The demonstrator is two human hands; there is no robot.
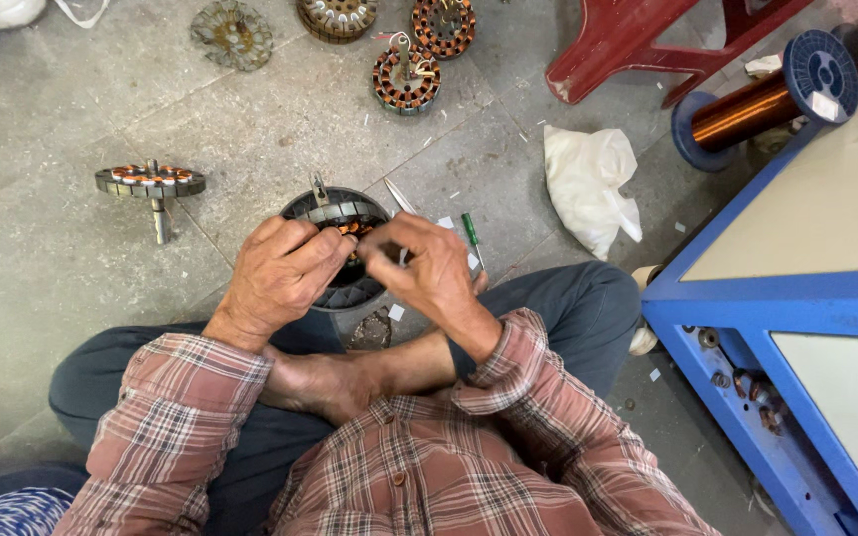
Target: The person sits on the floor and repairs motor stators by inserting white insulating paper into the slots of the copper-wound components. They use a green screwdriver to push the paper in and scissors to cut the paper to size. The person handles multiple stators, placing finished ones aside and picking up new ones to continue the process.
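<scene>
I am sitting on a grey stone floor (42,258). A wound stator on a shaft (150,183) is lying to my left. Four more stators are lying ahead, the nearest (406,79) with copper coils. A white rag (591,184) is lying crumpled on my right, near a copper wire spool (765,101), a red stool (647,40) and a blue cabinet (796,298).
</scene>
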